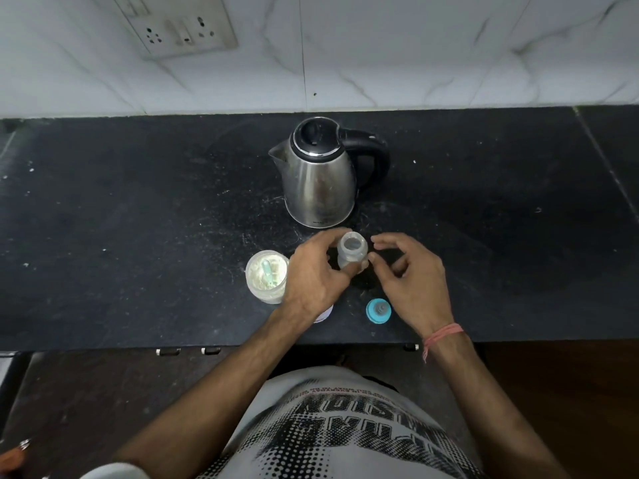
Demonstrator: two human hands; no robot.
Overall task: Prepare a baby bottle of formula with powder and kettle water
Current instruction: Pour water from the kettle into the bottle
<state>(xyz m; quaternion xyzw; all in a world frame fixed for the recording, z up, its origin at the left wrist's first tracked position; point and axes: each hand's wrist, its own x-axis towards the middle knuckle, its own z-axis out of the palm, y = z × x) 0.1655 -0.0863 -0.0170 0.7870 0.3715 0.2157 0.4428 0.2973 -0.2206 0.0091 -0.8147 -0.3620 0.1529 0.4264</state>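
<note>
Steadying the small clear uncapped plastic baby bottle (352, 254) at frame centre on the black desk (138, 209), the left hand (316, 276) grips it while the right hand (411, 271) hovers loosely open beside it; scooping powder from the open round formula tub (266, 275) at its left likely comes next, before the steel kettle (320, 174).

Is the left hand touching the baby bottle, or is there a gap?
Touching. The head view shows the left hand curled around the open baby bottle, thumb pressed on its near side, fingers at the rim.
</note>
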